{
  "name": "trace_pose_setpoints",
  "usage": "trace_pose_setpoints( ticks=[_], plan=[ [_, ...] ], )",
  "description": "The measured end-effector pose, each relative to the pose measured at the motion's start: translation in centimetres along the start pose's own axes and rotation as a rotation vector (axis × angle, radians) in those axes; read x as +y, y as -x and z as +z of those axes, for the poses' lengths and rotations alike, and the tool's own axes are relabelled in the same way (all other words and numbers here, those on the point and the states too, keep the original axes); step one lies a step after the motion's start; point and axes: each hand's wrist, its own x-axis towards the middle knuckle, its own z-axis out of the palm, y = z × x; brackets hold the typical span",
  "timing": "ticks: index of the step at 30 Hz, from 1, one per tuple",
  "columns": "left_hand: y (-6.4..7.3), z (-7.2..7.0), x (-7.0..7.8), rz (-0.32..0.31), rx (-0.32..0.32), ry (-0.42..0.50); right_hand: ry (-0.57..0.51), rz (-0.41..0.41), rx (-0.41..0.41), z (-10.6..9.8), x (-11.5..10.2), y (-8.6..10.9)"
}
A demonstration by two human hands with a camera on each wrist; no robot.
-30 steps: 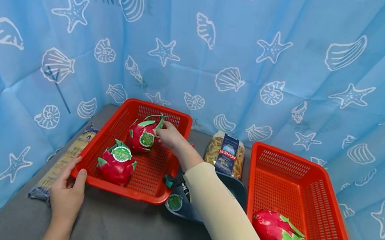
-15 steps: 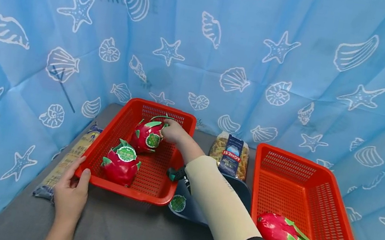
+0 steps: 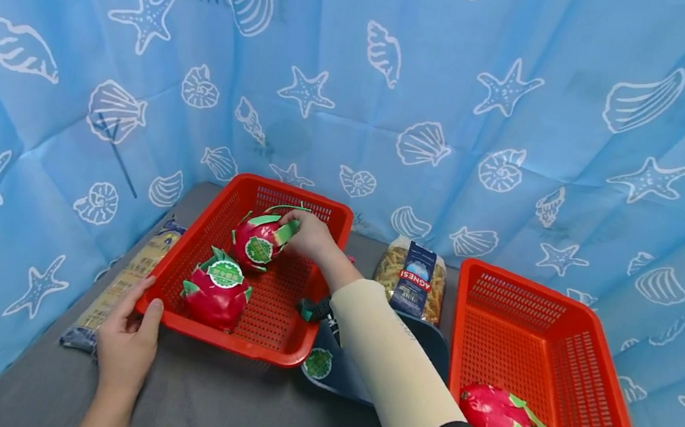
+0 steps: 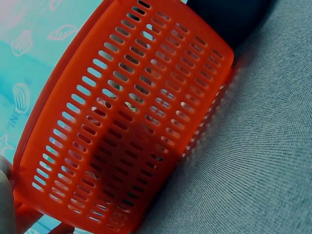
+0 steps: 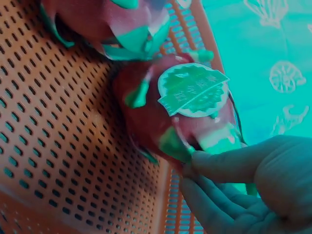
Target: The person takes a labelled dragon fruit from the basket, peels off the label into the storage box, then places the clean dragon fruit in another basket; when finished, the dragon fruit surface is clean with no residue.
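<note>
In the head view my right hand [image 3: 307, 236] reaches into the left red plastic basket [image 3: 278, 329]. It pinches the green leafy tip of a dragon fruit [image 3: 252, 233] that has a round green label; the right wrist view shows thumb and fingertips [image 5: 209, 163] at those leaves. A second labelled dragon fruit [image 3: 215, 301] sits in front of it, in the same basket. My left hand [image 3: 126, 347] grips the basket's near left corner by the rim. Only part of that hand shows in the left wrist view, beside the perforated basket wall [image 4: 122, 87].
On the right, another red basket [image 3: 558, 371] holds one dragon fruit [image 3: 500, 422]. Between the baskets are a dark blue tray [image 3: 352, 370], partly under my right arm, and a pasta bag [image 3: 412, 279]. A long yellowish packet [image 3: 122, 284] lies left. A blue shell-patterned curtain [image 3: 360, 98] hangs behind.
The head view has shifted slightly, moving the scene to the right. The pinched dragon fruit has turned a little, its label now further left. My left hand keeps its place on the basket corner.
</note>
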Motion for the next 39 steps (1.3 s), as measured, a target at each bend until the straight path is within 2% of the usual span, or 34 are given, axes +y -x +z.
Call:
trace_pose_setpoints(
  ticks=[3, 7, 9, 12, 17, 21, 25, 30, 39],
  plan=[
    [0.0, 0.0, 0.1, -0.007, -0.001, 0.004, 0.198, -0.081, 0.044, 0.4, -0.5, 0.2],
    [0.0, 0.0, 0.0, -0.014, -0.009, -0.001, 0.461, -0.117, 0.106, 0.6, -1.1, 0.5],
    [0.0, 0.0, -0.1, -0.013, -0.011, -0.003, 0.548, -0.131, 0.118, 0.5, -1.3, 0.6],
    [0.1, 0.0, -0.2, -0.009, -0.009, -0.003, 0.605, -0.186, 0.121, 0.0, -1.6, 0.8],
    [0.2, -0.1, -0.1, 0.008, -0.008, -0.004, 0.601, -0.258, 0.086, -0.7, -2.3, 1.4],
    [0.3, -0.1, 0.0, 0.015, -0.017, 0.010, 0.598, -0.249, 0.057, -1.1, -2.8, 1.9],
    [0.4, -0.1, 0.1, 0.009, -0.013, 0.009, 0.563, -0.238, 0.094, -1.6, -3.1, 2.6],
    [0.4, 0.0, 0.3, -0.006, -0.005, 0.007, 0.427, -0.241, 0.159, -3.2, -3.8, 4.2],
    [0.3, 0.1, 0.2, -0.023, -0.007, 0.006, 0.186, -0.283, 0.252, -6.7, -6.4, 8.6]
  ],
)
